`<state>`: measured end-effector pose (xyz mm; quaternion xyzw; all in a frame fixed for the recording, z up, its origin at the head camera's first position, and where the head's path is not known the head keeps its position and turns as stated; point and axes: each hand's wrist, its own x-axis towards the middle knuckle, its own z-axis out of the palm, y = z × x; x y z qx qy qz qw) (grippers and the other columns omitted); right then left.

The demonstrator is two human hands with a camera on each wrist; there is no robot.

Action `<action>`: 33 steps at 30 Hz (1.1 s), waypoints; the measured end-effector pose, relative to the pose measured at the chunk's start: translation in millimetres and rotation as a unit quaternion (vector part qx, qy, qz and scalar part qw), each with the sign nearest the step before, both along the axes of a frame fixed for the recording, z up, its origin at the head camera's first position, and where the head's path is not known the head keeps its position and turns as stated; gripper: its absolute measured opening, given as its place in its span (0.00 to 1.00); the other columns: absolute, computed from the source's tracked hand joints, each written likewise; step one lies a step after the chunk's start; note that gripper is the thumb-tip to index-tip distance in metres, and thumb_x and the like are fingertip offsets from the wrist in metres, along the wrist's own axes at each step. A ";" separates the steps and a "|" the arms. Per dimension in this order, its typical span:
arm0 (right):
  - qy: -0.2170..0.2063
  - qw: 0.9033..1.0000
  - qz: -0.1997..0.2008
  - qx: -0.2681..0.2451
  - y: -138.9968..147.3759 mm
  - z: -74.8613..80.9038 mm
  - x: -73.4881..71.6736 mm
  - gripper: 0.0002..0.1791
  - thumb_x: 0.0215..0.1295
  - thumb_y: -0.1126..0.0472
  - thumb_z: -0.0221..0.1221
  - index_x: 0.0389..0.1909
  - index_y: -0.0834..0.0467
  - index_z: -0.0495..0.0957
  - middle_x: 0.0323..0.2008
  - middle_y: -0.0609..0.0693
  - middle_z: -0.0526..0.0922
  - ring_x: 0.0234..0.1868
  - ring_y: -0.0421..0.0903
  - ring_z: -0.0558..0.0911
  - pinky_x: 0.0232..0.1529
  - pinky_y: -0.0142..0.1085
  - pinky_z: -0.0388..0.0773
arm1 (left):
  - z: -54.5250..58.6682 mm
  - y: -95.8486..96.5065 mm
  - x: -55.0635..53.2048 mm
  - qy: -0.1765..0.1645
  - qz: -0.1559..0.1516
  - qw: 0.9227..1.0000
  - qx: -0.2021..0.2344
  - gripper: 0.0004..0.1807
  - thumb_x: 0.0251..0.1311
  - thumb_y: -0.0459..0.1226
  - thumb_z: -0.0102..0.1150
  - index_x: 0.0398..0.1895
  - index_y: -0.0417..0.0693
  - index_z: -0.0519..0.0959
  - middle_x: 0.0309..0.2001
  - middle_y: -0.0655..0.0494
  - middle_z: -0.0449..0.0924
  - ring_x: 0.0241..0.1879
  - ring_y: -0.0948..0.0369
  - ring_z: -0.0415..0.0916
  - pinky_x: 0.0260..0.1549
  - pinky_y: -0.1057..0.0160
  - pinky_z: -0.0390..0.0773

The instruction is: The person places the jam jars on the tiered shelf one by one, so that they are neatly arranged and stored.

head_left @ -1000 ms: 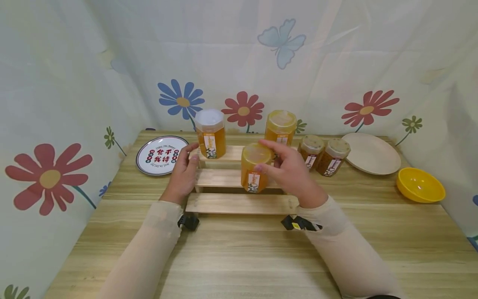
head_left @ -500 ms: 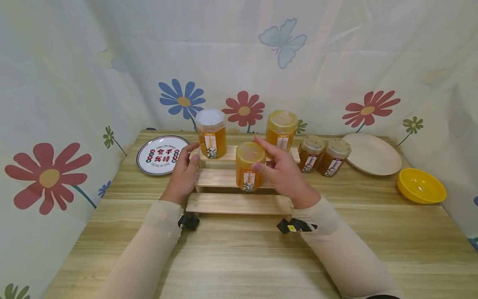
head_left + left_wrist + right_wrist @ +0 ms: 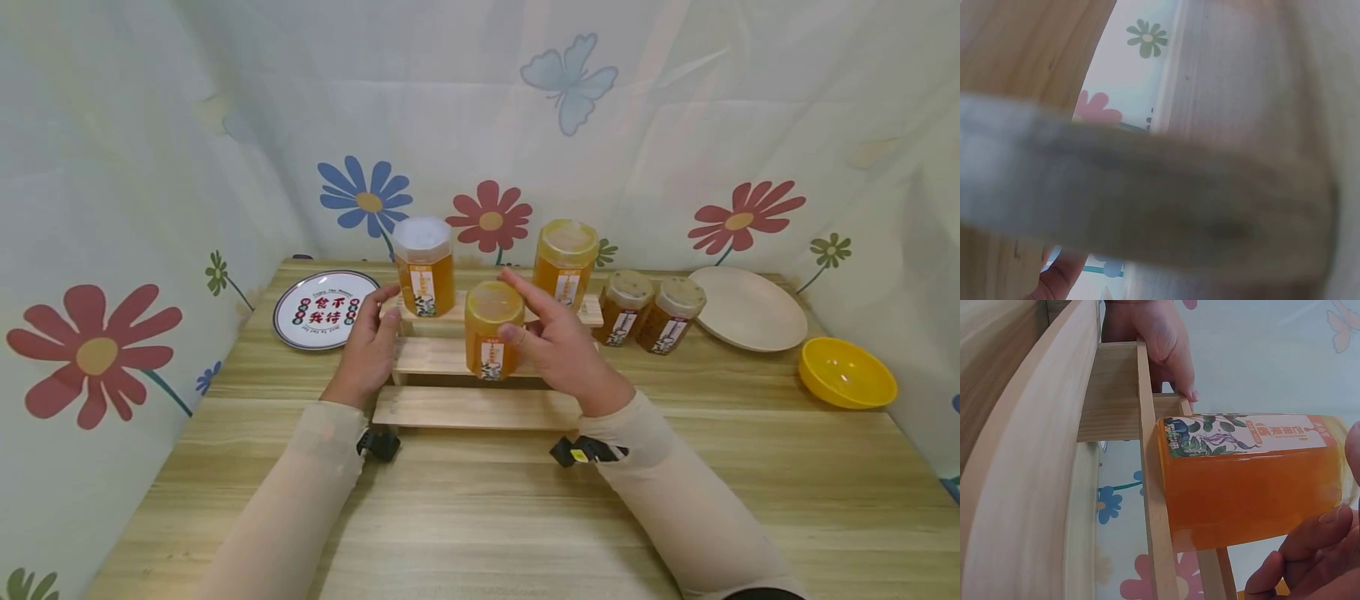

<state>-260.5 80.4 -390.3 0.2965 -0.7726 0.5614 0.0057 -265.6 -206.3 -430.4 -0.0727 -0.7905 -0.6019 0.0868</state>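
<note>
My right hand [image 3: 566, 354] grips an amber honey jar [image 3: 493, 333] with a yellowish lid by its upper part. In the right wrist view that honey jar [image 3: 1254, 494] has its base at the middle board of a three-step wooden stand [image 3: 480, 408]; whether it bears on the board I cannot tell. My left hand [image 3: 367, 346] holds the left end of the stand's top step between thumb and fingers. On that top step are a white-lidded honey jar [image 3: 424, 275] at left and a yellow-lidded honey jar [image 3: 564, 267] at right.
Right of the stand, two smaller dark jars, one [image 3: 626, 308] beside the other [image 3: 670, 317], stand on the table. Beyond them lie a beige plate [image 3: 750, 308] and a yellow bowl [image 3: 847, 372]. A printed white plate [image 3: 292, 312] lies at left. A floral curtain [image 3: 480, 108] hangs behind.
My right hand has carried the honey jar leftward and slightly down, towards the middle of the stand. The left hand stays at the stand's top-left end.
</note>
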 end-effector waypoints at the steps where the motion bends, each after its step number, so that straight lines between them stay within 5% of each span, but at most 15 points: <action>1: 0.001 1.000 0.000 0.001 -0.4 -0.4 -0.5 0.49 0.62 0.37 0.59 0.84 0.47 0.59 0.70 0.54 0.75 0.20 0.46 0.68 0.26 0.32 0.70 | -0.1 -0.3 -0.4 -0.001 0.001 1.000 -0.001 0.26 0.85 0.36 0.36 0.80 0.37 0.56 0.82 0.40 0.53 0.83 0.49 0.47 0.81 0.44 0.49; 8: -0.001 1.000 0.013 0.000 0.0 0.0 -2.0 0.48 0.64 0.38 0.59 0.84 0.46 0.57 0.73 0.53 0.72 0.19 0.46 0.68 0.24 0.32 0.69 | -26.1 -9.1 -19.5 0.008 0.008 1.000 -0.011 0.26 0.86 0.40 0.37 0.81 0.45 0.57 0.82 0.47 0.55 0.83 0.54 0.47 0.82 0.46 0.49; 16: 0.012 1.000 -0.021 0.012 7.3 9.7 2.8 0.47 0.65 0.39 0.64 0.82 0.49 0.62 0.78 0.51 0.68 0.16 0.45 0.61 0.20 0.33 0.64 | -31.7 -11.8 -22.5 0.015 0.014 1.000 -0.021 0.26 0.86 0.45 0.39 0.80 0.50 0.60 0.82 0.50 0.56 0.82 0.55 0.49 0.81 0.45 0.51; 18: 0.011 0.999 -0.042 0.015 11.8 16.0 7.0 0.42 0.67 0.43 0.67 0.80 0.48 0.66 0.73 0.50 0.74 0.16 0.46 0.61 0.19 0.34 0.63 | -31.6 -12.2 -22.2 0.014 0.016 0.999 -0.026 0.26 0.86 0.46 0.39 0.80 0.51 0.60 0.82 0.50 0.56 0.82 0.55 0.49 0.81 0.44 0.51; 20: 0.014 0.998 -0.061 0.027 17.9 23.9 11.8 0.37 0.69 0.48 0.68 0.78 0.47 0.70 0.54 0.55 0.83 0.17 0.48 0.62 0.19 0.35 0.63 | -31.6 -12.3 -21.6 0.013 0.018 0.999 -0.027 0.26 0.85 0.46 0.39 0.80 0.51 0.60 0.82 0.50 0.57 0.82 0.55 0.50 0.81 0.44 0.52; 22: 0.013 0.996 -0.077 0.043 25.7 33.1 17.3 0.32 0.71 0.53 0.68 0.75 0.46 0.74 0.37 0.56 0.80 0.18 0.49 0.64 0.19 0.35 0.65 | -31.4 -12.5 -21.4 0.015 0.017 0.999 -0.025 0.26 0.85 0.45 0.39 0.80 0.51 0.60 0.82 0.49 0.56 0.82 0.54 0.49 0.81 0.44 0.51; 25: 0.021 0.994 -0.091 0.058 40.6 46.5 24.2 0.27 0.72 0.57 0.68 0.70 0.48 0.79 0.28 0.54 0.74 0.19 0.49 0.65 0.20 0.36 0.66 | -31.1 -12.4 -21.1 0.015 0.015 1.000 -0.020 0.26 0.86 0.45 0.39 0.80 0.51 0.60 0.82 0.50 0.56 0.82 0.54 0.50 0.81 0.44 0.51; 33: 0.051 0.981 -0.180 0.050 91.6 67.6 23.9 0.22 0.75 0.59 0.65 0.67 0.53 0.81 0.60 0.48 0.83 0.22 0.46 0.72 0.21 0.33 0.69 | -31.0 -11.3 -22.0 0.008 0.013 1.000 -0.017 0.26 0.86 0.41 0.38 0.81 0.46 0.58 0.82 0.48 0.55 0.83 0.54 0.48 0.82 0.46 0.50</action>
